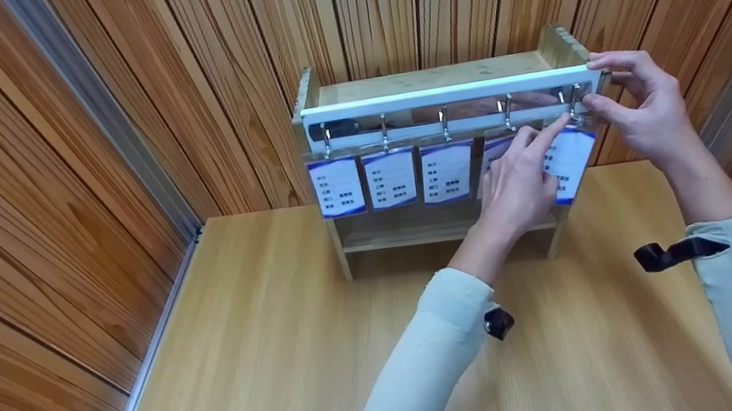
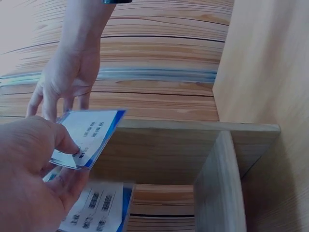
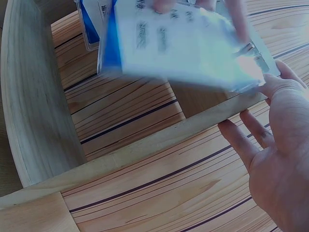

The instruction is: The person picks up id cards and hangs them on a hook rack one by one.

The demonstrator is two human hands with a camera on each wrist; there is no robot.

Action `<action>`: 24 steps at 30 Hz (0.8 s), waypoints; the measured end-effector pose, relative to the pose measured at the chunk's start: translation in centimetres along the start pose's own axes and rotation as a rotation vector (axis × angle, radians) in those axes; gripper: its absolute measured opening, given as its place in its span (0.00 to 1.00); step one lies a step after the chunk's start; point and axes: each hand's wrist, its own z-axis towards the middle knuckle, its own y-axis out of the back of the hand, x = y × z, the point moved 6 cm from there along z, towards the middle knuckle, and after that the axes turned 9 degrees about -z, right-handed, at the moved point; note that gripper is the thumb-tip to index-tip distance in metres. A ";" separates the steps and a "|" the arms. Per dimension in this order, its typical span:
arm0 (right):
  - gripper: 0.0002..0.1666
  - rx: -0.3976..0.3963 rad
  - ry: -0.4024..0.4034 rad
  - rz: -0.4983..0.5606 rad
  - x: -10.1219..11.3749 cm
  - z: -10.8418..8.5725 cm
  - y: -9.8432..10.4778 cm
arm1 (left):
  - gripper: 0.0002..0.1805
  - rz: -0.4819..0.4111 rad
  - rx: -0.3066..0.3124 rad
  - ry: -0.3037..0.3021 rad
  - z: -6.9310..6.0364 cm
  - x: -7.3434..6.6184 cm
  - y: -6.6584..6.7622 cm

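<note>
A row of ID badges (image 1: pixel 391 180) in clear holders hangs from the metal hooks of a white hook rail (image 1: pixel 444 96). At the right end, one ID badge (image 1: pixel 573 160) hangs tilted. My left hand (image 1: pixel 515 183) holds this badge, its index finger stretched up to the hook; in the left wrist view the thumb (image 2: pixel 65 137) lies over the card. My right hand (image 1: pixel 647 98) grips the rail's right end, index finger on the top edge and thumb at the badge's upper corner. The left hand hides much of the fourth badge.
The rail sits across the front of a small wooden shelf (image 1: pixel 427 79) with side panels and a lower board. It stands on a wooden table (image 1: pixel 269 336) near the back wood-panelled wall (image 1: pixel 380 7). Another panelled wall (image 1: pixel 6 179) rises at the left.
</note>
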 end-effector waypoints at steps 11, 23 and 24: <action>0.26 0.007 0.003 0.010 -0.1 0.0 0.1 | 0.43 -0.036 -0.067 -0.061 -0.2 0.5 -0.6; 0.27 0.012 -0.029 -0.010 -0.2 -0.1 0.1 | 0.35 -0.170 -0.098 -0.124 -1.6 1.9 -1.9; 0.27 0.012 -0.028 -0.010 -0.1 -0.1 0.1 | 0.35 -0.175 -0.099 -0.125 -1.8 2.1 -2.0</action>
